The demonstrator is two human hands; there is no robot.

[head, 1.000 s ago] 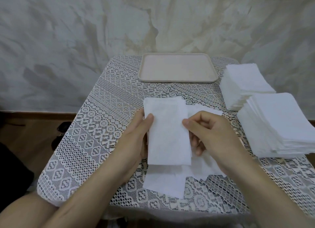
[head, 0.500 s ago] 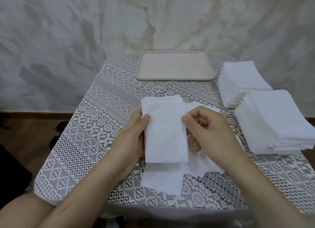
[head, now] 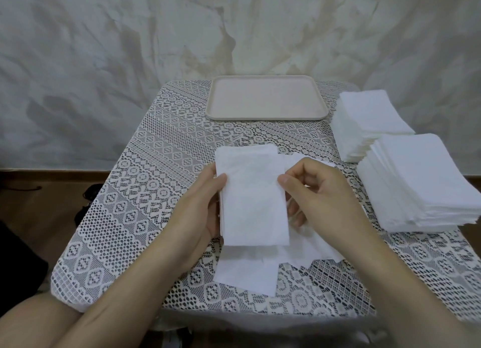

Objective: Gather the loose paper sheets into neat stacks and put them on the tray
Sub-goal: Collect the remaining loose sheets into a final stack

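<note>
Both hands on it: left hand (head: 203, 207) grips the small stack (head: 252, 199) by its left edge, right hand (head: 320, 191) pinches the right edge, mid-table over the loose sheets (head: 247, 272). Best bet is to square the edges flush before heading for the far tray (head: 265, 98).

lace tablecloth (head: 166, 181) (mottled wall (head: 104, 48) behind)

Between the hands, the stack of sheets (head: 252, 196) looks squarer. Its far corner on the right hand (head: 320, 191) side fanned out a second ago and now lies nearly flush. That hand's fingers curl in tighter than before, knuckles raised, with the thumb pressed on the stack's right edge. The view tips down a little, so everything sits slightly higher in the frame.
</note>
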